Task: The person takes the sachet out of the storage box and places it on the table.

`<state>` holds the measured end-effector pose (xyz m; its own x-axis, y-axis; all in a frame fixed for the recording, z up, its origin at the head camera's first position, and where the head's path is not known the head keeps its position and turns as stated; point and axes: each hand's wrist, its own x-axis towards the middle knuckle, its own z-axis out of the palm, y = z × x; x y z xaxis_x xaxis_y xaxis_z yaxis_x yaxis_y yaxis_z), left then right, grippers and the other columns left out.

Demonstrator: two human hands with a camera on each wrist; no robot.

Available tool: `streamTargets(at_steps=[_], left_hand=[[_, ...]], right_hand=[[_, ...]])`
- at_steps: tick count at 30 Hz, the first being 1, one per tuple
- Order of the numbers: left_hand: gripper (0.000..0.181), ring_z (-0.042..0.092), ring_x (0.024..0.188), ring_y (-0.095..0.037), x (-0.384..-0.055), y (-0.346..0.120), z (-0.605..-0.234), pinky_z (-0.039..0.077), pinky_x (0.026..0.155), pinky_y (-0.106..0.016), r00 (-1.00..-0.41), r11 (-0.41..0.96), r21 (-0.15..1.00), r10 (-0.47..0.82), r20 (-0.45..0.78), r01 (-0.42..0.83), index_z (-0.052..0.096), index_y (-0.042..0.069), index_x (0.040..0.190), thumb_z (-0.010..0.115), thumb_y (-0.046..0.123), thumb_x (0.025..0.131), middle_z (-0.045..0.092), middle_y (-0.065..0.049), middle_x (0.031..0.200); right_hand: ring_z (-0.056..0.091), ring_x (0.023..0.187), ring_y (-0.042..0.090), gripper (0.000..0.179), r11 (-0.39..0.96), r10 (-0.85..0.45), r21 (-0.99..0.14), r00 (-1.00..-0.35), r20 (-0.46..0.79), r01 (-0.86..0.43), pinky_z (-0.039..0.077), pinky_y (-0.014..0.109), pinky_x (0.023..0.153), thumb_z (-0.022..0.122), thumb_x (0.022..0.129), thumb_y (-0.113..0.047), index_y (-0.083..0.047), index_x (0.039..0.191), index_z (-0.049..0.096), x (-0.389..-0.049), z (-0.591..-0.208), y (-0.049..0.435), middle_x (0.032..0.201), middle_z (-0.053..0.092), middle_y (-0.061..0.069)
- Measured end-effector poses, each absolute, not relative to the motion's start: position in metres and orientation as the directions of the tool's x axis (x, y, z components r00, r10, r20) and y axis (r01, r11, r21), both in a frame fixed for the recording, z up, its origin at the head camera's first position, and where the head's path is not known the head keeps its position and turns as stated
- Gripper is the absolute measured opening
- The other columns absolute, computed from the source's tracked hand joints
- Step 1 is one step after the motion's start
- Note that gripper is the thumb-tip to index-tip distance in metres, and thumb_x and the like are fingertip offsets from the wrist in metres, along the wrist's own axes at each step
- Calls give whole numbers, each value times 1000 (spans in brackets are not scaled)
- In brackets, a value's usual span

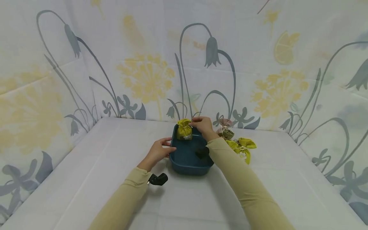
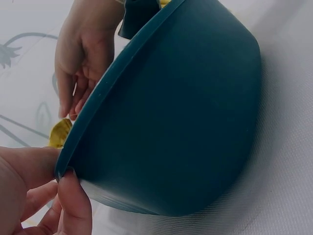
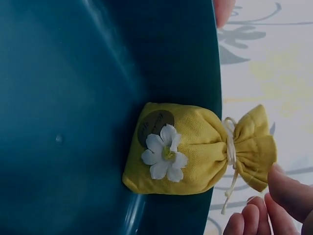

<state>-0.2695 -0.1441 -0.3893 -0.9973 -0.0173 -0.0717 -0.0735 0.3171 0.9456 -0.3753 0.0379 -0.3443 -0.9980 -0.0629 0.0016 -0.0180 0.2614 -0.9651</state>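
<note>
A blue plastic basin (image 1: 187, 170) stands on the white surface. My left hand (image 1: 157, 152) pinches its left rim, thumb over the edge and fingers against the outer wall. Inside, a small yellow drawstring pouch (image 3: 186, 147) with a white cloth flower (image 3: 165, 154) sits upright against the far wall. Its neck is tied with pale cord, and the frilled top rises above the rim. My right hand (image 1: 203, 126) is at that top, fingers loosely bent, with the thumb tip (image 3: 279, 171) at the frill's edge. A gap shows between thumb and forefinger.
Right of the basin lie more yellow pouches (image 1: 244, 148), partly hidden by my right sleeve. A pinkish pouch (image 1: 225, 123) and a greenish one (image 1: 227, 133) sit behind them. A patterned cloth (image 1: 149, 83) hangs along the back and sides.
</note>
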Motion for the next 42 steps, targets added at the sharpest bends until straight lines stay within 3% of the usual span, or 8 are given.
streamTargets(at_steps=[11, 24, 33, 42], left_hand=[[56, 63, 80, -22, -270, -144, -390, 54, 66, -30, -997, 318, 945, -10, -73, -73, 47, 8, 136, 69, 12, 85, 53, -19, 119], [56, 62, 75, -18, -269, -144, -389, 54, 65, -29, -998, 323, 944, -18, -65, -67, 48, 7, 136, 69, 12, 84, 54, -18, 117], [55, 62, 72, -17, -267, -144, -388, 54, 63, -29, -999, 315, 948, -8, -50, -50, 48, 5, 135, 69, 10, 84, 54, -19, 116], [56, 62, 72, -17, -268, -144, -389, 54, 64, -29, -998, 325, 944, -16, -56, -58, 49, 6, 135, 70, 11, 84, 54, -18, 117]], right_hand=[[51, 113, 31, 42, 340, -154, -940, -987, -55, -1, 42, 40, 96, 70, 84, -9, 2, 123, 58, -370, -341, 27, 122, 56, 18], [58, 97, 29, 25, 391, -236, -920, -969, -68, -30, 46, 40, 90, 67, 86, -9, 5, 106, 67, -357, -340, 26, 106, 63, 17], [58, 94, 29, 22, 382, -249, -922, -968, -42, -58, 47, 41, 89, 65, 87, -7, 7, 104, 67, -346, -337, 36, 108, 62, 17], [61, 86, 23, 21, 390, -278, -917, -960, -34, -80, 50, 36, 83, 62, 90, -9, 7, 104, 66, -324, -331, 51, 99, 65, 14]])
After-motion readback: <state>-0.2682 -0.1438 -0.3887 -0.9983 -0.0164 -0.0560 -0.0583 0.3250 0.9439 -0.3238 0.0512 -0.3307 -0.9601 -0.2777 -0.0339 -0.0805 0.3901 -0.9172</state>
